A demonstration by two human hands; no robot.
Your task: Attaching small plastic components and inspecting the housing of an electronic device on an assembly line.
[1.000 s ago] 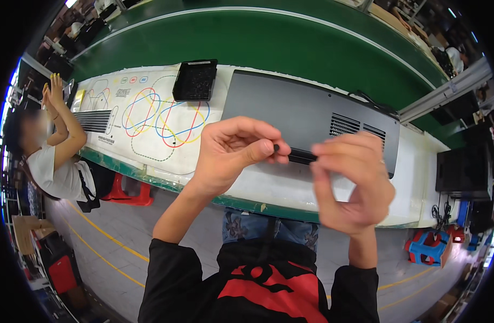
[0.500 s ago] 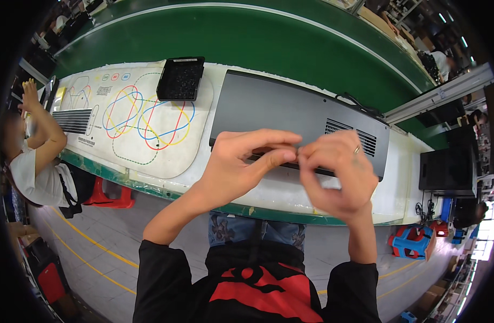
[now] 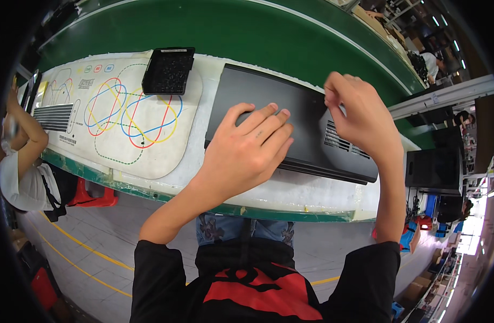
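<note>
A long dark grey casing (image 3: 306,107) with a slotted vent lies flat on the white-topped bench in front of me. My left hand (image 3: 252,142) rests palm down on or just over its left half, fingers spread and nothing visible in them. Above the vent end, near the casing's far edge, my right hand (image 3: 360,110) is raised with thumb and fingers curled into a pinch. Whatever is between those fingertips is too small or hidden to make out. Left of the casing stands a black tray (image 3: 146,81) holding many tiny dark pieces.
A white mat (image 3: 174,159) with coloured looping lines lies under the tray. Beyond the bench runs a green surface (image 3: 214,32). At the left another person (image 3: 26,177) sits at the bench. A black box-shaped device (image 3: 435,169) stands at the right.
My hands, previously together at the fingertips over the casing's near edge, have parted. The left has flattened over the casing; the right has risen toward the far right. The view has shifted slightly.
</note>
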